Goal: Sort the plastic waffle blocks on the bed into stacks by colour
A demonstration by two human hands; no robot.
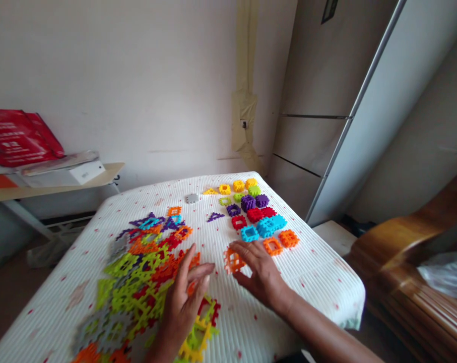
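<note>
My left hand (185,295) is over the near right side of a loose heap of interlocking plastic building pieces (137,297). Its fingers are apart and nothing shows in them. My right hand (262,275) has an orange square frame-shaped building piece (231,261) between thumb and fingers, low over the table or on it. Just beyond that hand are an orange square frame piece (272,247) and an orange stack (289,238). Farther back stand blue (268,227), red (255,215), purple (248,202), green (254,190) and yellow (238,186) stacks, in rows by colour.
A white, ribbed, dotted cloth (311,297) covers the table. Purple (215,217) and yellow (210,191) triangles and a grey piece (192,198) lie apart. A fridge (311,101) stands at right, a wooden chair (405,242) near it. A side table (62,184) holds red packages (20,138).
</note>
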